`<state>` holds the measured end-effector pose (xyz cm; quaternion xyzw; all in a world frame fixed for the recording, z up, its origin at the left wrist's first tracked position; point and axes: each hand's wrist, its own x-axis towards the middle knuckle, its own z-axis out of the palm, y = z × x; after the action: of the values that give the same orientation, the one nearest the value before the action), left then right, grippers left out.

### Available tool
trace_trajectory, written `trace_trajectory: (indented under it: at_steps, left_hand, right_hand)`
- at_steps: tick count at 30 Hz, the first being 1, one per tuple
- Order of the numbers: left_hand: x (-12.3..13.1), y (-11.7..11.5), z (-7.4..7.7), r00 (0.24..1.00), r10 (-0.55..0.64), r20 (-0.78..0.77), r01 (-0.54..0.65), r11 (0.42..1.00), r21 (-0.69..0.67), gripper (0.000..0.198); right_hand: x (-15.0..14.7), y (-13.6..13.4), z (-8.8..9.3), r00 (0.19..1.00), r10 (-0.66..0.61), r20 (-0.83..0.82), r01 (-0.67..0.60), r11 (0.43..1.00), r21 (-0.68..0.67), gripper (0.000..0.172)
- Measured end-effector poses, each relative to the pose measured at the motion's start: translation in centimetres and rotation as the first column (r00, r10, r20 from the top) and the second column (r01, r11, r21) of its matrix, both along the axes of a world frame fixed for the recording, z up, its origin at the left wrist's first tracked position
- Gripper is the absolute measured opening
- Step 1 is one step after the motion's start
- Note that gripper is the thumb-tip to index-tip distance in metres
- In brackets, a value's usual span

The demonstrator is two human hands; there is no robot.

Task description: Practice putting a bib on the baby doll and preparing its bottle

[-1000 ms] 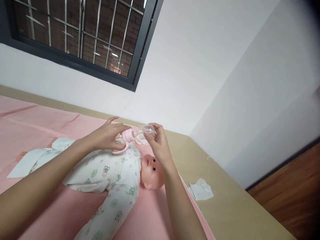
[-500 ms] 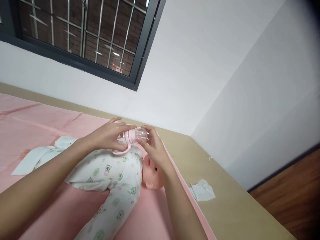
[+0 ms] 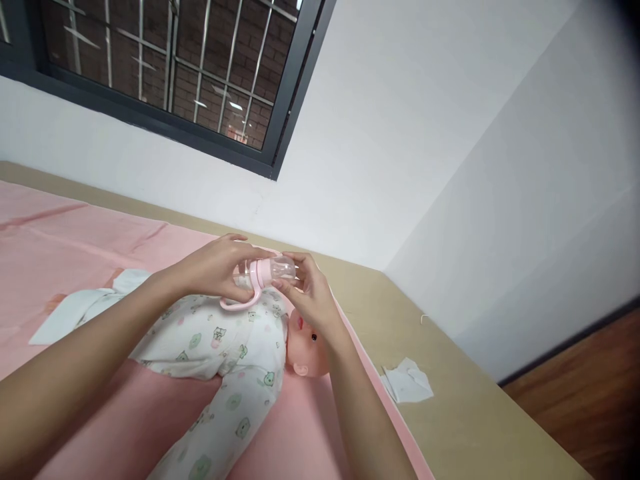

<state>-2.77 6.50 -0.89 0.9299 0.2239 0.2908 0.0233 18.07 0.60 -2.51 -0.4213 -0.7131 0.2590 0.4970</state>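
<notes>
A baby bottle (image 3: pixel 261 272) with a pink collar, pink handles and a clear cap lies sideways above the doll's chest. My left hand (image 3: pixel 220 268) is closed round the bottle's body. The fingers and thumb of my right hand (image 3: pixel 306 287) grip the clear cap (image 3: pixel 283 268) at the other end. Beneath them a baby doll (image 3: pixel 220 337) in a white suit with green prints lies on its back. Its head (image 3: pixel 305 347) points right, partly hidden by my right wrist.
A pink sheet (image 3: pixel 100 240) covers much of the wooden surface (image 3: pixel 373 303). On the bare wood at right lies a crumpled white tissue (image 3: pixel 407 382). A white wall (image 3: pixel 350 167) and a barred, dark-framed window (image 3: pixel 200 67) rise behind.
Both hands keep their hold on the bottle and cap. The whole view has shifted slightly, and the lower handle has turned a little to the left.
</notes>
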Motion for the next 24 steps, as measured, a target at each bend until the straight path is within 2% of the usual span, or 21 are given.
trace_trajectory:
  at_steps: [9, 24]
  left_hand:
    - [-0.24, 0.17, 0.0, 1.0, -0.005, -0.018, 0.005, 1.0, 0.01, 0.045]
    - [-0.7, 0.27, 0.1, 0.998, 0.042, -0.047, -0.039, 0.998, 0.055, 0.046]
  right_hand:
    - [-0.39, -0.09, 0.02, 0.999, -0.025, 0.03, 0.025, 1.0, -0.007, 0.051]
    - [-0.65, -0.24, 0.0, 0.998, -0.006, 0.063, 0.004, 1.0, 0.027, 0.05]
